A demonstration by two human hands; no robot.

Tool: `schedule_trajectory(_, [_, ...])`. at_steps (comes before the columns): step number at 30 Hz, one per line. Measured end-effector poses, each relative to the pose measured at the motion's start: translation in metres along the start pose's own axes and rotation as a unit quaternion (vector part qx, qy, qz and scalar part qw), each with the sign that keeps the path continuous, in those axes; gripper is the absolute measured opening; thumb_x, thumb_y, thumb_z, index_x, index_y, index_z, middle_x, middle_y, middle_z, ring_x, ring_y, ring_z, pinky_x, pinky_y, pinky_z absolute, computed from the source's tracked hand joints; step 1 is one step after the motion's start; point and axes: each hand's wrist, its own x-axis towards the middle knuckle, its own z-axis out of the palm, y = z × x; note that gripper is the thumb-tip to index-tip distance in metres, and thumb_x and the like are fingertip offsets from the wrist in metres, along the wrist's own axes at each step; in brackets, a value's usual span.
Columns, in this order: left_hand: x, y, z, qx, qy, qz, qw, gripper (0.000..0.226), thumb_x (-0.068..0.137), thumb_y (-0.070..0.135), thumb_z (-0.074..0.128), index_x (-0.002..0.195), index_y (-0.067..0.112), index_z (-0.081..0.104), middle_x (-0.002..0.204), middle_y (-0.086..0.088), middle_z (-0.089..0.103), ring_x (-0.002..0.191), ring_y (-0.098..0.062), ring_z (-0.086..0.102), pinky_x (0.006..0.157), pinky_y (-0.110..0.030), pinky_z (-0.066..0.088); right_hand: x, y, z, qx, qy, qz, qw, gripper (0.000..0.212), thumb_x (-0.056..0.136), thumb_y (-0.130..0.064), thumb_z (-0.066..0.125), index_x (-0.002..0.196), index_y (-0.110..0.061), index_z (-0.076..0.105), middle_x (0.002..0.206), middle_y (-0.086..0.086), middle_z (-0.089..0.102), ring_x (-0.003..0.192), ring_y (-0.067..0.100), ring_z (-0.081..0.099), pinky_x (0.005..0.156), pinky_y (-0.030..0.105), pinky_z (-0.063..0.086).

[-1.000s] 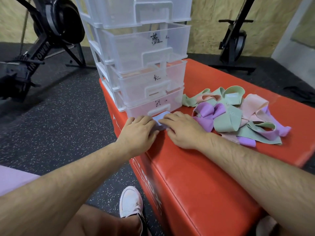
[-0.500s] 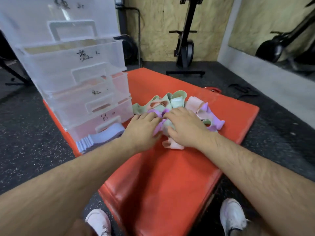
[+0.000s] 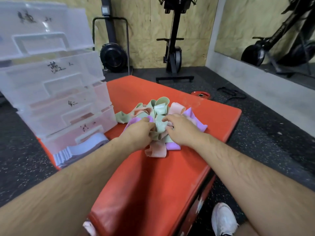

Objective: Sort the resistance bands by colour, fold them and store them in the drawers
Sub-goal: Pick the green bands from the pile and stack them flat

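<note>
Picking one colour out of the tangled pile [image 3: 157,151] is the step in hand, I judge. The pile lies on the red box [image 3: 153,184], just right of the drawers [image 3: 51,92]. The left hand [image 3: 139,133] has its fingers curled into a purple band [image 3: 134,120] and seems to grasp it. The right hand [image 3: 182,132] has bent fingers on a green band [image 3: 160,124], but whether they pinch it I cannot tell. To do this well, hold the rest of the heap down with one hand and draw the chosen band out slowly. The loops interlock, so a quick pull would likely drag other colours along or off the edge. Lay it flat before folding, and match the fold to the blue stack [image 3: 81,150]. That stack sits in front of the bottom drawer, touching it. Counted: four drawers show, all closed, and one blue stack of several folded layers. Three loose colours remain, green, pink and purple. Their separate bands are too tangled to number.
</note>
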Motion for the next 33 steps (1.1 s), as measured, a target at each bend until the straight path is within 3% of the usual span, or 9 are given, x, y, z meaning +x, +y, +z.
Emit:
schedule_trajectory(5, [-0.015,-0.002,-0.016,-0.060,0.134,-0.001,0.989,0.014,0.092,0.010,0.050,0.099,0.007,0.062,0.109,-0.006,0.054,0.099,-0.026,0.055,0.074,-0.025,0.034,0.017,-0.003,0.010,0.052,-0.042,-0.029,0.997,0.044,0.079,-0.023,0.060,0.119,-0.040,0.062,0.126,-0.012,0.054,0.124,0.019,0.045,0.101,0.036,0.041])
schedule_trajectory(8, [-0.024,-0.001,-0.027,-0.080,0.207,0.013,0.975,0.009,0.091,0.010,0.054,0.093,0.007,0.063,0.094,0.005,0.041,0.082,-0.024,0.053,0.061,-0.021,0.022,0.027,-0.007,0.012,0.099,0.060,-0.023,0.993,0.026,0.086,-0.015,0.057,0.104,-0.027,0.072,0.112,-0.011,0.056,0.115,0.017,0.050,0.093,0.030,0.042])
schedule_trajectory(12, [-0.030,-0.001,-0.035,-0.112,0.235,0.029,0.965,0.011,0.092,0.033,0.064,0.095,0.022,0.065,0.091,0.013,0.041,0.074,-0.010,0.051,0.055,-0.021,0.028,0.029,-0.026,-0.008,0.275,0.145,0.016,0.950,0.029,0.088,-0.002,0.054,0.101,-0.019,0.074,0.101,-0.015,0.064,0.102,0.005,0.059,0.090,0.021,0.046])
schedule_trajectory(15, [-0.033,0.001,-0.040,-0.156,0.251,0.016,0.955,0.029,0.092,0.058,0.055,0.088,0.031,0.064,0.093,0.014,0.045,0.078,-0.004,0.054,0.062,-0.017,0.039,0.022,-0.041,-0.028,0.427,0.156,0.009,0.891,0.028,0.086,-0.001,0.054,0.097,-0.014,0.076,0.107,-0.007,0.073,0.105,0.006,0.065,0.096,0.024,0.050])
schedule_trajectory(19, [-0.032,0.004,-0.055,-0.312,0.325,-0.027,0.892,0.023,0.096,0.048,0.053,0.106,0.028,0.059,0.101,0.008,0.054,0.086,-0.002,0.057,0.078,-0.024,0.049,0.011,-0.057,-0.050,0.514,0.164,-0.025,0.841,0.016,0.088,0.000,0.063,0.096,-0.010,0.072,0.100,0.007,0.074,0.096,0.016,0.068,0.088,0.025,0.052])
schedule_trajectory(23, [-0.038,0.009,-0.067,-0.511,0.246,-0.051,0.822,0.037,0.097,0.046,0.057,0.129,0.029,0.051,0.104,0.008,0.065,0.095,-0.003,0.065,0.081,-0.021,0.051,0.001,-0.064,-0.053,0.501,0.139,-0.053,0.852,0.042,0.079,0.016,0.057,0.105,-0.015,0.047,0.114,0.015,0.058,0.083,0.016,0.068,0.071,0.038,0.050])
schedule_trajectory(28, [-0.039,0.002,-0.069,-0.526,0.203,-0.018,0.826,0.034,0.088,0.024,0.074,0.121,0.021,0.065,0.090,0.001,0.070,0.077,-0.009,0.063,0.068,-0.023,0.050,-0.009,-0.063,-0.049,0.426,0.071,-0.082,0.898,0.051,0.078,0.005,0.063,0.103,-0.032,0.037,0.123,0.006,0.052,0.087,0.035,0.072,0.079,0.059,0.055])
schedule_trajectory(31, [-0.041,-0.002,-0.070,-0.522,0.203,-0.016,0.828,0.031,0.085,0.014,0.076,0.113,0.022,0.069,0.094,-0.010,0.072,0.076,-0.013,0.063,0.064,-0.030,0.051,-0.014,-0.067,-0.045,0.465,0.041,-0.047,0.883,0.059,0.082,0.004,0.068,0.115,-0.032,0.036,0.127,0.004,0.053,0.092,0.032,0.072,0.082,0.054,0.057])
schedule_trajectory(33, [-0.044,-0.004,-0.069,-0.510,0.215,-0.013,0.833,0.034,0.082,0.021,0.075,0.113,0.032,0.067,0.101,-0.011,0.071,0.078,-0.019,0.063,0.064,-0.042,0.055,-0.015,-0.068,-0.042,0.466,0.005,-0.003,0.885,0.064,0.079,-0.015,0.077,0.128,-0.031,0.038,0.123,-0.001,0.062,0.099,0.024,0.072,0.086,0.048,0.059])
